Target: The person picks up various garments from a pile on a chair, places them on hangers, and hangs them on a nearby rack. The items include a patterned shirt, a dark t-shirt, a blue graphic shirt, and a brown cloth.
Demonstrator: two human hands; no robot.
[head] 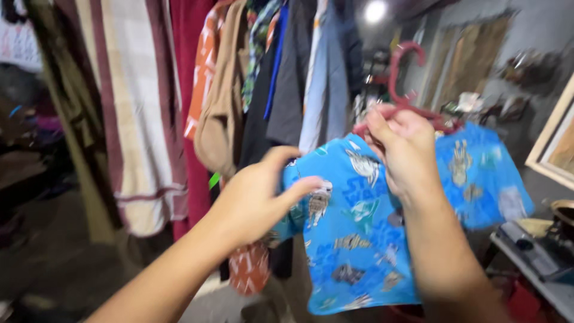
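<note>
A small bright blue printed shirt (359, 233) is being held up at the centre right of the frame, hung on a dark red plastic hanger (406, 90) whose hook is standing above it in the upper centre right. The shirt is being spread across the lower centre and right, its hem reaching down towards the bottom edge.

The right hand (403, 143) is being kept closed around the hanger's shoulder bar at the shirt's neckline, fingers curled over the bar. The left hand (257, 197) is being held at the shirt's left sleeve edge, centre left of the frame; thumb and fingers are being pressed together on the cloth in a pinch, though the blur is leaving the exact grip unclear.

Behind the hands, a row of hanging garments (287, 78) is being displayed across the upper centre: a striped cream and maroon cloth (137, 119) at the upper left, a tan garment (221, 119) beside it, and dark and pale blue pieces further right. A pale framed panel (553, 149) is being seen at the right edge, and a grey table (550, 287) with dark objects at the lower right.
</note>
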